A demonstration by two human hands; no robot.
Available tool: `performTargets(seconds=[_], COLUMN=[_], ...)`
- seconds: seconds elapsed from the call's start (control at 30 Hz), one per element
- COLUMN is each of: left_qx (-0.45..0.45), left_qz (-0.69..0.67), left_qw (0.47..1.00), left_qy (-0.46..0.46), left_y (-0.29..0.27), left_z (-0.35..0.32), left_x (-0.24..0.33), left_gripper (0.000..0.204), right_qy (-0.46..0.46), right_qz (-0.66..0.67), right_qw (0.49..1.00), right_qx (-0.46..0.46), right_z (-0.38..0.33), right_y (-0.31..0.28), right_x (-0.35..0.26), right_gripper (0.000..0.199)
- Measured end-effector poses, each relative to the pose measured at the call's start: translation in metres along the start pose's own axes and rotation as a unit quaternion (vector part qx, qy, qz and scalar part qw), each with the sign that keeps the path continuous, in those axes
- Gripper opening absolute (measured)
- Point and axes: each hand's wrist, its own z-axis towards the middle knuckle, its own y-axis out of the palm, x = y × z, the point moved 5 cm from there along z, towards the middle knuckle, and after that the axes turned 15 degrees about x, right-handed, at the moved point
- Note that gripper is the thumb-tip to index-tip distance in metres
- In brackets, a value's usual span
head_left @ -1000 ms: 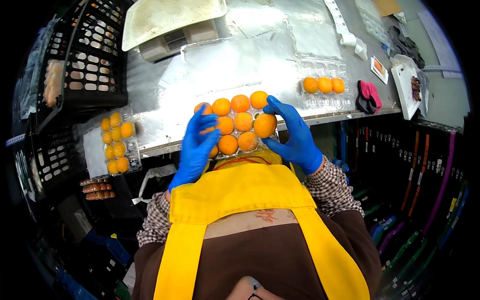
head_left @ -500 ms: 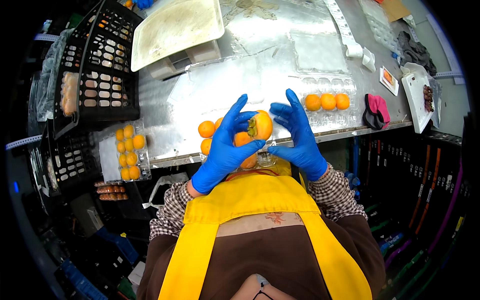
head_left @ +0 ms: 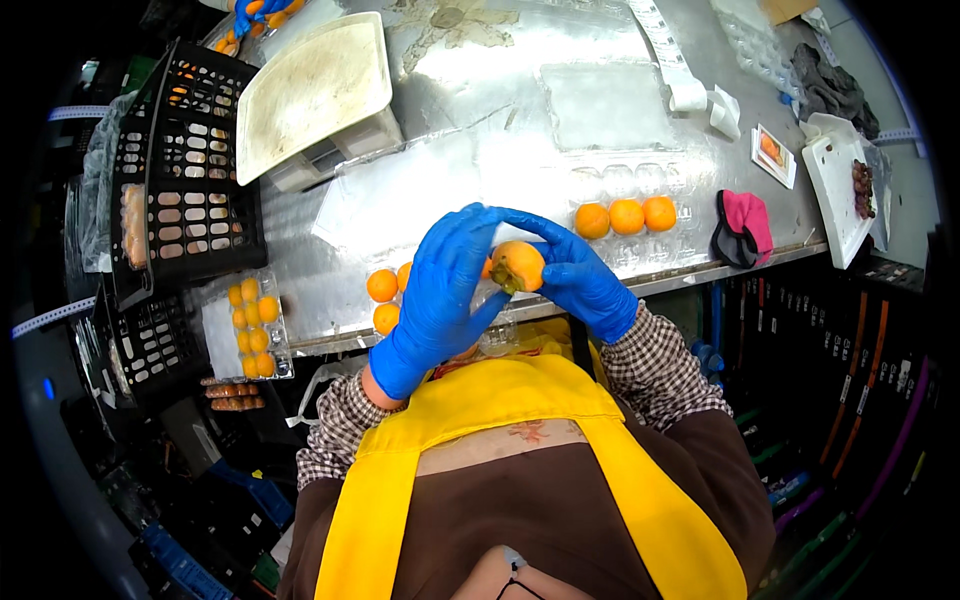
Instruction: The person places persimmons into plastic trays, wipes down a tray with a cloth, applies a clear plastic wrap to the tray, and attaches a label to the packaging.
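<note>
An orange persimmon [head_left: 519, 265] with a green-brown leafy cap is held up in front of my apron, cap tilted down to the left. My right hand [head_left: 592, 285] is closed on its right side with thumb and fingers. On the other side, my left hand [head_left: 430, 290] curves around it, fingers stretched and thumb apart beside the cap; its fingertips come up against the right hand's. More persimmons [head_left: 382, 285] lie just left of my left hand, partly hidden by it. A clear plastic tray [head_left: 620, 180] holds three persimmons [head_left: 627, 217] in its near row.
At left stand a black crate [head_left: 190, 190], a filled clear fruit tray [head_left: 258, 325] and a cream scale [head_left: 320, 90]. A pink-black cloth item [head_left: 742, 228], a fruit card [head_left: 773, 156] and a white tray [head_left: 835, 190] lie right. Another person's blue-gloved hand [head_left: 250, 12] shows top left.
The persimmon has turned so its leafy cap points downward. My right hand has come in from apart and closed on it; my left fingers have straightened and moved against the right ones.
</note>
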Motion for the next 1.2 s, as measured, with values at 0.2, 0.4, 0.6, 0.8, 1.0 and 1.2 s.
performTargets(seconds=[0.2,0.4,0.6,0.8,1.0,1.2], left_qx=[0.03,0.085,0.201,0.373,0.315,0.263], left_qz=[-0.08,-0.048,0.016,0.157,0.345,0.42], left_qw=[0.991,0.965,0.91,0.78,0.798,0.765], left_qy=[-0.105,-0.244,-0.362,-0.477,-0.382,-0.412], left_y=[0.002,-0.011,-0.048,-0.104,-0.096,-0.08], left_z=[-0.004,-0.015,-0.075,-0.169,-0.225,-0.224], left_x=[-0.016,-0.038,-0.078,-0.138,-0.148,-0.144], left_gripper=[0.102,0.093,0.082,0.064,0.058,0.058], right_qy=[-0.093,-0.296,-0.388,-0.509,-0.431,-0.371], right_qz=[-0.083,-0.328,-0.451,-0.497,-0.56,-0.683], right_qw=[0.992,0.895,0.798,0.65,0.637,0.559], right_qx=[0.019,0.064,0.101,0.266,0.308,0.29], right_z=[0.009,0.018,0.045,0.127,0.197,0.241], right_y=[0.003,-0.009,-0.029,-0.141,-0.168,-0.174], right_x=[-0.044,-0.099,-0.171,-0.308,-0.357,-0.37], right_gripper=[0.091,0.084,0.075,0.074,0.076,0.079])
